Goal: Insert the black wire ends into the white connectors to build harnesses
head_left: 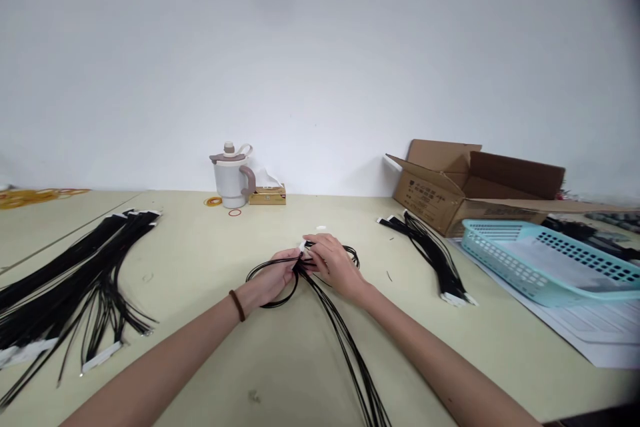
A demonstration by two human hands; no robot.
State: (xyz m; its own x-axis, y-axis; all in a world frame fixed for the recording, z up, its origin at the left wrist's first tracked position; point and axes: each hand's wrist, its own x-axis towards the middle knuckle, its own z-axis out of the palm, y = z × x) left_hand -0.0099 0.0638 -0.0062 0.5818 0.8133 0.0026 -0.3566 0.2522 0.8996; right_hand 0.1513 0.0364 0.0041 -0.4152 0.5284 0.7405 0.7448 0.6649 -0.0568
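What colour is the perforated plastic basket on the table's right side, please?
The perforated plastic basket is light blue, seen best in the head view.

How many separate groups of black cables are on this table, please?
3: left pile, far left; held bundle, centre, in left hand and right hand; right pile, by the cardboard box. More may hide behind the basket.

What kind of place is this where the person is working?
Likely a small assembly workshop: a long table with piles of black cables, a cardboard box and a blue basket beside them.
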